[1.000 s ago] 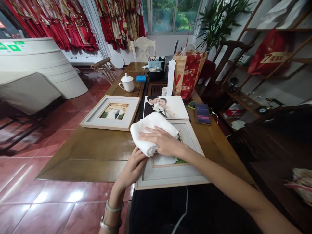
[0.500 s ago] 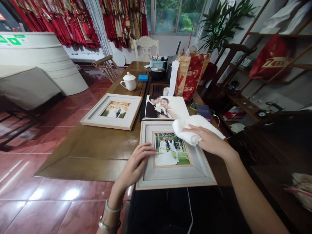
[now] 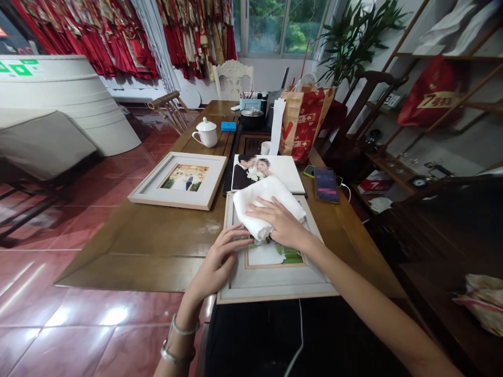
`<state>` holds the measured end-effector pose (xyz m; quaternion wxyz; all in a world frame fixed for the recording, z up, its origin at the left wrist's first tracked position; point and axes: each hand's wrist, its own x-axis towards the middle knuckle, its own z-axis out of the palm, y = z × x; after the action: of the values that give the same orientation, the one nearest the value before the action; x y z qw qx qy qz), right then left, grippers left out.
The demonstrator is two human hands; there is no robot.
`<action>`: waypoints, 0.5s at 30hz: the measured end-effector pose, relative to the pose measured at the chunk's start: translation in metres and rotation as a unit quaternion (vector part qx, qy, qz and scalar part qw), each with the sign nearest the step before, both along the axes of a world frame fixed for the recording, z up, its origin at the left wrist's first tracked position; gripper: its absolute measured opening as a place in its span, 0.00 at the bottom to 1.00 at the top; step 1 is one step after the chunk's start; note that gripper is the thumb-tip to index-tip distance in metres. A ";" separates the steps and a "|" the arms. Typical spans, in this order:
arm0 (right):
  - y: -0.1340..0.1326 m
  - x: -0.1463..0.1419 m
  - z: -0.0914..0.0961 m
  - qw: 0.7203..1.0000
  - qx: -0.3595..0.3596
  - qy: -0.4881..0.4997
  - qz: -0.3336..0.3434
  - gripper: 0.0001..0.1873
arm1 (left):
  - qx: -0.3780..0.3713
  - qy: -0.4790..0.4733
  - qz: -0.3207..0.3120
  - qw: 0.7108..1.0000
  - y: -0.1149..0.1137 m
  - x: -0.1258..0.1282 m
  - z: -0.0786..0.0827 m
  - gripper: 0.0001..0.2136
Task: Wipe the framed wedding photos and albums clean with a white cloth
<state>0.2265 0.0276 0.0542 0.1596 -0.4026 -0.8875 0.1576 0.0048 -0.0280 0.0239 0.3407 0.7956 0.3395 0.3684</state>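
A pale wooden picture frame (image 3: 275,285) lies face up at the table's near edge. Inside it is a photo (image 3: 293,255) of two people outdoors, its upper part hidden under a folded white towel (image 3: 245,201). My right hand (image 3: 281,222) presses on this towel with fingers stretched over it, holding it against the frame's upper part. On the frame's left side rests my left hand (image 3: 218,259), fingers extended and apart, tips close to the towel's lower edge. Just behind the towel, a photo panel (image 3: 286,170) of a couple is partly covered.
Another framed photo (image 3: 176,180) lies to the left. A lidded white mug (image 3: 206,133), a blue box (image 3: 228,126) and a red-brown paper bag (image 3: 304,123) stand farther back. To the right lies a phone (image 3: 327,186) with a white cable. A cord (image 3: 301,330) hangs below the frame.
My right hand has slid the towel leftward from the frame's upper right corner across the photo's upper part. The phone on the right is now uncovered. My left hand stays on the frame.
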 end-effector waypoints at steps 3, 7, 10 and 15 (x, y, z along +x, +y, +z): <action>-0.002 0.003 0.005 0.999 -0.029 0.004 0.030 0.42 | -0.012 -0.023 -0.003 1.000 0.002 -0.001 -0.001 0.19; -0.012 0.017 0.018 0.996 -0.079 -0.030 0.035 0.40 | -0.024 -0.028 0.012 0.999 0.003 -0.004 -0.005 0.18; -0.021 0.042 0.026 0.995 -0.079 -0.054 -0.029 0.39 | -0.025 0.003 0.017 1.000 0.003 -0.005 -0.008 0.21; -0.011 0.066 0.026 0.986 0.028 -0.034 -0.159 0.33 | -0.002 0.030 0.012 0.999 0.003 -0.007 -0.012 0.23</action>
<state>0.2921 0.0162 0.0803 0.1632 -0.5393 -0.8211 0.0915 -0.0021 -0.0253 0.0123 0.3277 0.8011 0.3602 0.3479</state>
